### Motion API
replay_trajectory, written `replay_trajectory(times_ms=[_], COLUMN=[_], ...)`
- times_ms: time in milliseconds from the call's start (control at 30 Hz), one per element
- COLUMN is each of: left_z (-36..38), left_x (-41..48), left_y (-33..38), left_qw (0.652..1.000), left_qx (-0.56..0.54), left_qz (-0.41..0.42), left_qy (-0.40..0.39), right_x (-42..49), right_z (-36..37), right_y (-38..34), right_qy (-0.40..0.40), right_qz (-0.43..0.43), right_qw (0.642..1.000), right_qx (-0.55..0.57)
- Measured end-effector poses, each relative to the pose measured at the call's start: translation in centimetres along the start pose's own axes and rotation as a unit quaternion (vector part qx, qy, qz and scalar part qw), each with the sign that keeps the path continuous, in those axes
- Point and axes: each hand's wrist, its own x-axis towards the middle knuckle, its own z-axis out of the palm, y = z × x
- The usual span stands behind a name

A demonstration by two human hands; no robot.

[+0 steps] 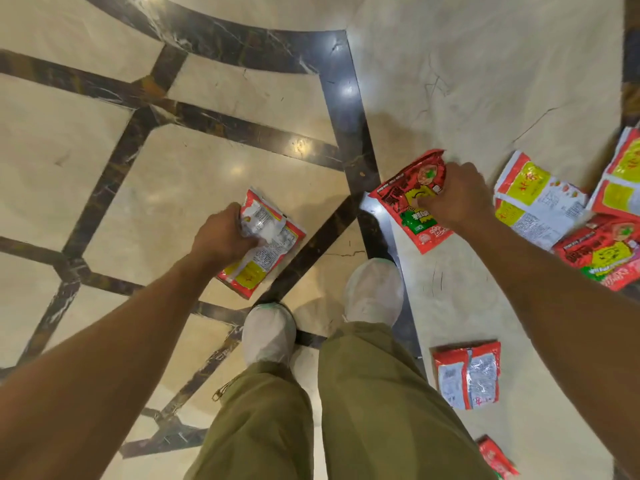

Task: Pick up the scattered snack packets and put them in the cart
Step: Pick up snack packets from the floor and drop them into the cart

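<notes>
Forearms (104, 358) foreground | left hand (221, 233) grips white-backed packet (268, 242) | right hand (457, 199) pinches red packet (405, 202), seemingly off floor (207, 161)

Red characters that look like 北京 are being shown on the yellow panel of the far-right packet (535, 202); print on the other packets (465, 375) is being blurred past reading, tbh.

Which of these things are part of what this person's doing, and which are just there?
Part of the job:
left hand gripping a snack packet
right hand gripping a red packet
packet pile at the right
face-down packet by the leg
bottom-edge packet

Just there:
marble floor
white shoe covers
olive trousers
</notes>
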Motion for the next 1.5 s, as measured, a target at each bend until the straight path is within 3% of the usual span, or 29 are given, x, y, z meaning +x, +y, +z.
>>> replay_trajectory(times_ms=[167, 333, 500, 633, 900, 1133, 1500], left_z=[-3.8, -11.6, -20.5, -26.7, -33.5, -30.8, -12.2], left_x=[-7.1, -19.3, -33.6, -44.5, -64.2, -76.9, -95.2], left_y=[3.2, 7.2, 13.2, 18.2, 23.4, 24.8, 21.9], left_qw=[0.995, 0.971, 0.957, 0.944, 0.934, 0.909, 0.844], left_qx=[-0.096, -0.238, -0.269, -0.288, -0.218, -0.15, 0.02], left_qz=[-0.029, -0.008, 0.085, 0.134, 0.231, 0.305, 0.409], left_qy=[0.006, -0.009, -0.061, -0.088, -0.163, -0.24, -0.346], right_x=[-6.8, -19.7, -37.9, -52.4, -77.3, -93.9, -117.2], right_z=[-2.6, -8.8, -18.7, -25.2, -29.5, -24.1, -6.8], right_y=[-0.1, 1.1, 0.7, 0.4, -0.3, 1.4, 4.7], right_qy=[-0.022, -0.007, 0.033, 0.084, 0.194, 0.293, 0.445], right_qz=[0.045, 0.127, 0.17, 0.163, 0.182, 0.218, 0.288], right_qw=[0.971, 0.869, 0.778, 0.737, 0.605, 0.479, 0.263], right_qx=[0.233, 0.477, 0.605, 0.651, 0.75, 0.799, 0.806])
